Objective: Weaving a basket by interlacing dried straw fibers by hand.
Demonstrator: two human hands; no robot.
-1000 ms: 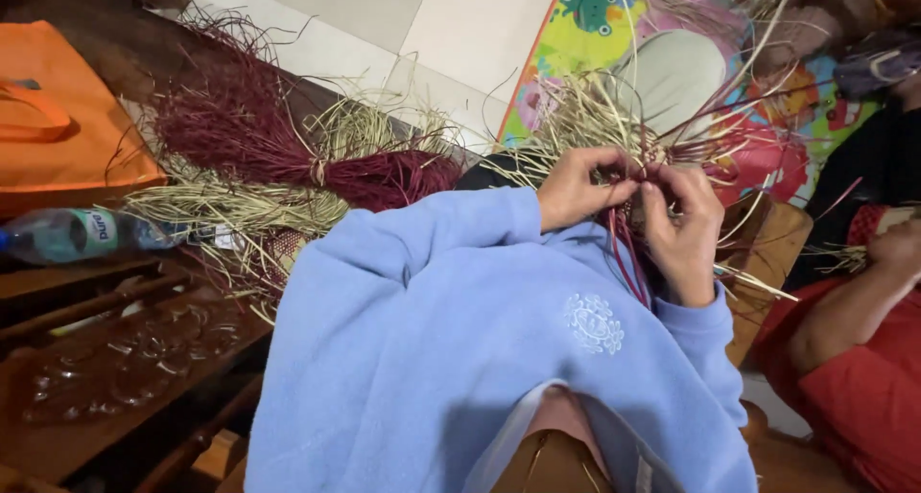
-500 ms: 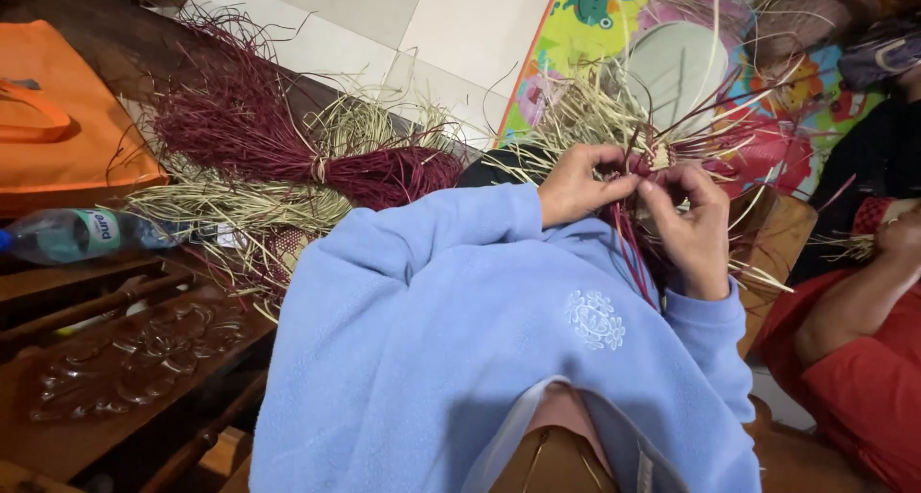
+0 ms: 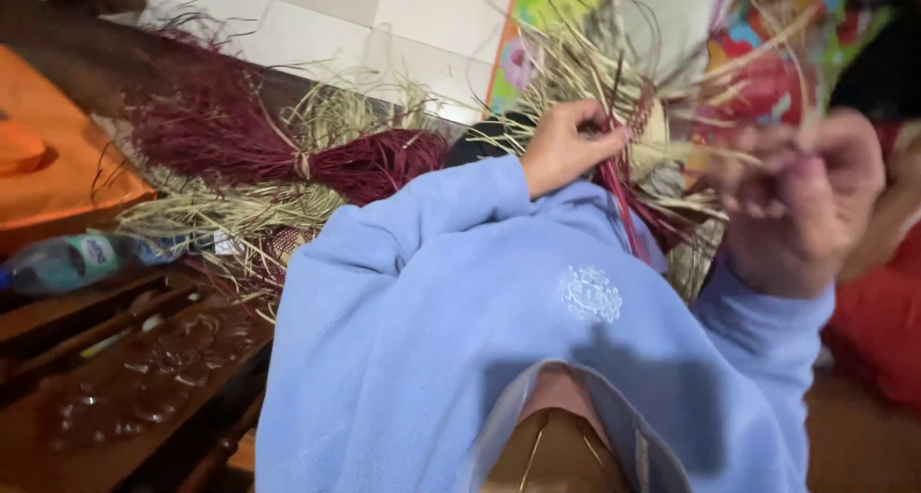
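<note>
My left hand [image 3: 568, 146] grips a partly woven straw piece [image 3: 662, 143] of pale and dark red strands, held above my lap. Dark red strands [image 3: 622, 200] hang down from under that hand. My right hand [image 3: 804, 198], blurred with motion, sits to the right of the weave with its fingers curled around pale straw strands [image 3: 758, 71] drawn out sideways. Both arms wear light blue sleeves [image 3: 422, 263].
A tied bundle of dark red straw [image 3: 249, 143] and loose pale straw [image 3: 230, 215] lie on a dark wooden table [image 3: 86, 435]. An orange bag [image 3: 58, 157] and a plastic bottle [image 3: 67, 261] sit at left. Another person in red [image 3: 878, 320] is at right.
My right hand has pulled away to the right from the weave, drawing strands out. The view has moved closer to the hands. My left hand stays on the woven piece.
</note>
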